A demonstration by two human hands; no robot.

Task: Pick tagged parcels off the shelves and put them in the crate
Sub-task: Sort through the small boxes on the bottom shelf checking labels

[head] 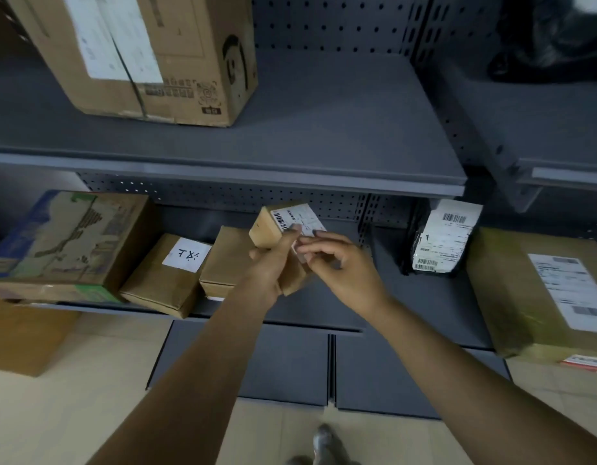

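Holding a small brown parcel (pixel 273 229) at the centre of the frame, in front of the lower shelf (pixel 424 297), the left hand (pixel 270 263) is wrapped around its body while the right hand (pixel 337 263) pinches at the white barcode label (pixel 299 218) with its fingertips. The task looks barely underway: this parcel is lifted but not deposited, and other boxes sit on the shelves at left and right. No crate is in view, and the label text is too blurred to read.

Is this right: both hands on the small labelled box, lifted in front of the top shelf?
Not quite. The head view shows both hands, left and right, on the small box, but in front of the lower shelf, not the top one.
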